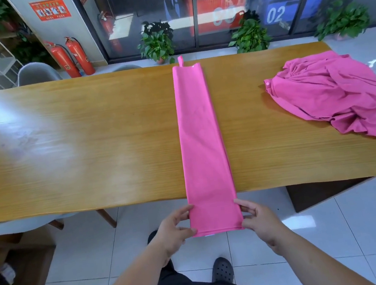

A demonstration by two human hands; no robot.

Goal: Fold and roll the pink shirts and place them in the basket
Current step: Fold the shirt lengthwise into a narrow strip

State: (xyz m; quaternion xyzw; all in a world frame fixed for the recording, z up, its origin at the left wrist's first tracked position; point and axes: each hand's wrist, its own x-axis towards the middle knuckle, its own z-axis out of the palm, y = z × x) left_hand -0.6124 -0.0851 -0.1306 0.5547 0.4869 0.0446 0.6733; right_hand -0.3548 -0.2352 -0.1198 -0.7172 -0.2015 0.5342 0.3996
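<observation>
A pink shirt (201, 131), folded into a long narrow strip, runs across the wooden table (77, 143) from its far edge to past its near edge. The strip's near end hangs off the table. My left hand (174, 229) pinches that end's left corner. My right hand (258, 220) pinches its right corner. A pile of crumpled pink shirts (338, 94) lies on the table at the right. No basket is in view.
Grey chairs (36, 74) stand behind the table at the left, and another sits at the near left edge. Potted plants (158, 43) and red fire extinguishers (71, 58) line the glass wall. A low shelf (17, 274) is at the lower left.
</observation>
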